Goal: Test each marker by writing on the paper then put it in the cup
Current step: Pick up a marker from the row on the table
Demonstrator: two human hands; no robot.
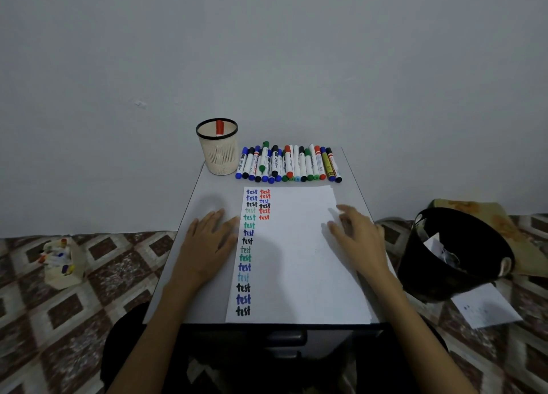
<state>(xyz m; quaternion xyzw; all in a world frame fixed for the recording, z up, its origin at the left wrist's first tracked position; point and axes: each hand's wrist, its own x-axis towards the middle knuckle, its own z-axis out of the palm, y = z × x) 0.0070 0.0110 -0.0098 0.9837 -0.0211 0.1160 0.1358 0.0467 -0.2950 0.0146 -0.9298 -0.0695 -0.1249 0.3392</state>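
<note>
On the desk [207, 186], both hands [207, 239] lie spread, empty; markers [289, 164] look light, stiff, grippable mid-barrel.

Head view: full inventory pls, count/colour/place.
cream slotted plastic cup with black rim: one, cream, table's back left
red-capped marker: one, red cap, standing in cup
row of capped markers: roughly twenty, blue/black/green/red caps, back edge right of cup
white paper sheet: one, white, table centre, two "test" columns
grey table: one, grey, centre
black waste bin: one, black, floor right, scraps inside
loose white sheet: one, white, floor by bin
cream holder of markers: one, cream, floor left
left hand: open, flat on table left of paper
right hand: open, over paper's right edge
</note>
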